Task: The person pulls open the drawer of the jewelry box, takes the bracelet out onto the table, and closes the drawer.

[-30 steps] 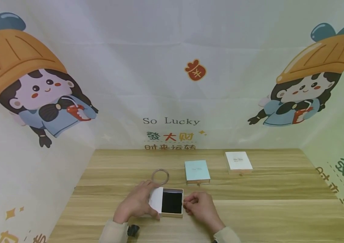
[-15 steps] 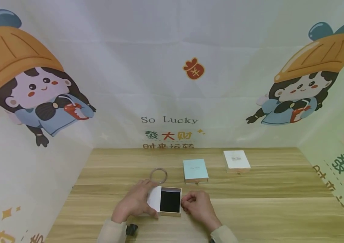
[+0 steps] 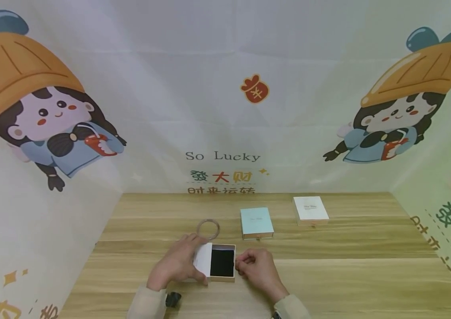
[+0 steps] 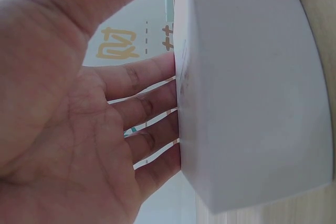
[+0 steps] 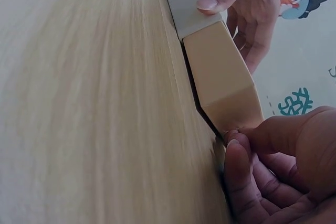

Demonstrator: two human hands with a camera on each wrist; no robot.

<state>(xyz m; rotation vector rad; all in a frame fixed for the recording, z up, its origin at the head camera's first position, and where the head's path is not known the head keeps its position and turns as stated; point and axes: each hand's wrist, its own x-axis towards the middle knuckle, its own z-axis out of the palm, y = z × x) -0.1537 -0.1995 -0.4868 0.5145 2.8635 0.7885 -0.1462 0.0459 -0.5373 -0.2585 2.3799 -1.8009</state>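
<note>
A white drawer-style jewellery box stands partly drawn out on the table in the head view. My left hand (image 3: pixel 179 261) grips its white sleeve (image 3: pixel 202 261), thumb at the near side and fingers at the far side. The tan drawer (image 5: pixel 218 66) sticks out to the right, with a black pad (image 3: pixel 222 262) inside. At the drawer's right end my right hand (image 3: pixel 259 270) pinches its small pull tab, mostly hidden by the fingertips. A thin round bangle (image 3: pixel 219 229) lies on the table just beyond my left fingers.
Behind the hands stands a closed pale blue box (image 3: pixel 256 221) with a small tab at its front. Farther back to the right is a closed white box (image 3: pixel 310 208). Printed cloth walls (image 3: pixel 161 97) enclose the wooden table (image 3: pixel 348 266) at the back and sides.
The drawer has slid slightly left into its sleeve, and my right hand has moved left with it. My left hand keeps its grip on the sleeve.
</note>
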